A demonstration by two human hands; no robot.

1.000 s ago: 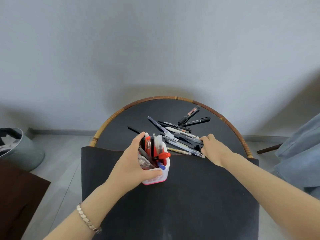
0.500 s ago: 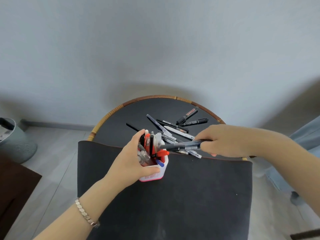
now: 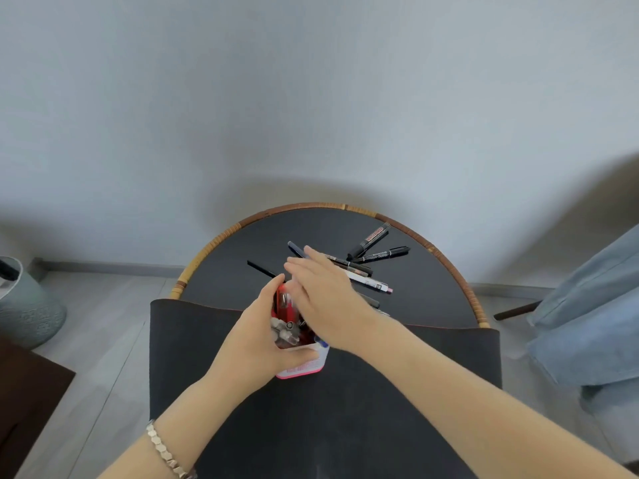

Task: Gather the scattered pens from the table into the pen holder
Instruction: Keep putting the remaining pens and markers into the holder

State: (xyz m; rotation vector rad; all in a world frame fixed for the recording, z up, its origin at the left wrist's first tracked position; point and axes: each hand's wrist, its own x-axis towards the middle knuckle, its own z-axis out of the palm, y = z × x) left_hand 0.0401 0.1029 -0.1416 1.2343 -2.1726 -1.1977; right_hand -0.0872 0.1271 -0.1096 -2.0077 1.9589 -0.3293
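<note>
A white pen holder with a pink base stands on the black mat, packed with red, clear and blue pens. My left hand is wrapped around its left side. Palm down and with fingers stretched flat, my right hand hovers over the holder's top and hides the pens beneath it; I see nothing held in it. Loose pens lie beyond on the round table: a thick black marker, a thin black marker, a white pen and a thin black pen.
The dark round table has a woven rattan rim close to a grey wall. A grey-green bin stands on the floor at left, dark furniture at lower left, and blue cloth hangs at right.
My right hand picked a dark pen from the pile and carried it left to the holder. That hand now lies flat and open over the holder; the left hand kept its grip.
</note>
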